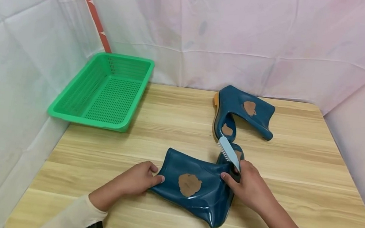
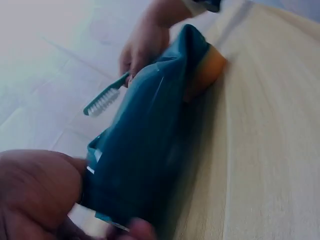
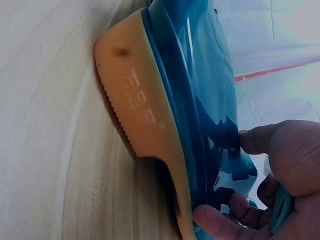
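A dark blue rain boot (image 1: 172,164) lies on its side at the table's near middle, a brown patch (image 1: 189,184) on its shaft. My left hand (image 1: 140,178) grips the shaft's open end, thumb on top. At the ankle, the thumb of my right hand (image 1: 253,185) presses the boot. That same hand holds a light blue brush (image 1: 228,151) with white bristles, which sits over the toe. In the right wrist view the orange heel (image 3: 130,95) shows, and the brush handle (image 3: 283,207) lies within the curled fingers. A second rain boot (image 1: 236,101) lies behind, also with brown patches.
At the back left stands a green plastic basket (image 1: 55,111) with slotted walls. White cloth (image 1: 226,34) hangs behind the wooden table (image 1: 296,169) and along its sides. The two boots' toes almost meet beneath the brush head.
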A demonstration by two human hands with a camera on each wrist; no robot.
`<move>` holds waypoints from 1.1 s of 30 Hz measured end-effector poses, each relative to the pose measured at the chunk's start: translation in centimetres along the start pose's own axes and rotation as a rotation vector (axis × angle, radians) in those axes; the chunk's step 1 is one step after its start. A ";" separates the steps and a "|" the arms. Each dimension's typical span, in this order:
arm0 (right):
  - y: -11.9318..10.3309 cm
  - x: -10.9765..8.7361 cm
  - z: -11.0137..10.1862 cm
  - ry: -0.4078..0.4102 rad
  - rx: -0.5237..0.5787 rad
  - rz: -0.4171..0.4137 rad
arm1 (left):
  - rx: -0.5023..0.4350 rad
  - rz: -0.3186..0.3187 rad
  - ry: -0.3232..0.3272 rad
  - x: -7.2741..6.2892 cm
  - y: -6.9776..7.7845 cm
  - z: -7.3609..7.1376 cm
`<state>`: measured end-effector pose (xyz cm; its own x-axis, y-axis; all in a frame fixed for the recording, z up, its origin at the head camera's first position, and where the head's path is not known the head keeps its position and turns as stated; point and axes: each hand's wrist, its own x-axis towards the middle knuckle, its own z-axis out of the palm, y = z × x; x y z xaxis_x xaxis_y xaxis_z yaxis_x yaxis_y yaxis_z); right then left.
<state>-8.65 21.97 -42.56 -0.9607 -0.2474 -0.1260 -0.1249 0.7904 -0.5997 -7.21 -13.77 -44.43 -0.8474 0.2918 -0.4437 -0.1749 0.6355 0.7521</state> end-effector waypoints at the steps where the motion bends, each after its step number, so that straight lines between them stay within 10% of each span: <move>1: 0.0 0.0 0.1 0.005 0.003 -0.006 | -0.041 0.013 -0.008 0.1 -0.2 -0.2; 11: -0.1 -0.5 0.0 0.051 -0.009 -0.022 | -0.708 0.175 -0.291 0.5 0.2 -1.0; 15: -0.3 -1.3 -0.1 0.065 0.032 -0.036 | -0.859 0.251 -0.220 0.0 1.4 -1.0; 24: -1.3 -2.5 0.0 0.083 0.072 -0.099 | -0.250 0.906 0.030 -2.8 2.0 -2.9; 28: -1.4 -2.6 0.1 0.093 0.076 -0.098 | -0.016 1.003 0.077 -2.9 2.4 -2.8; 33: -1.6 -2.9 0.5 0.087 0.103 -0.114 | -0.193 0.995 -0.020 -3.1 3.1 -1.1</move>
<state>-5.54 21.12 -41.59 -0.9602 -0.2789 0.0135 -0.2121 0.6972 -0.6848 -5.71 -13.46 -40.16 -0.6442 0.6390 0.4204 0.5260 -0.0289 0.8500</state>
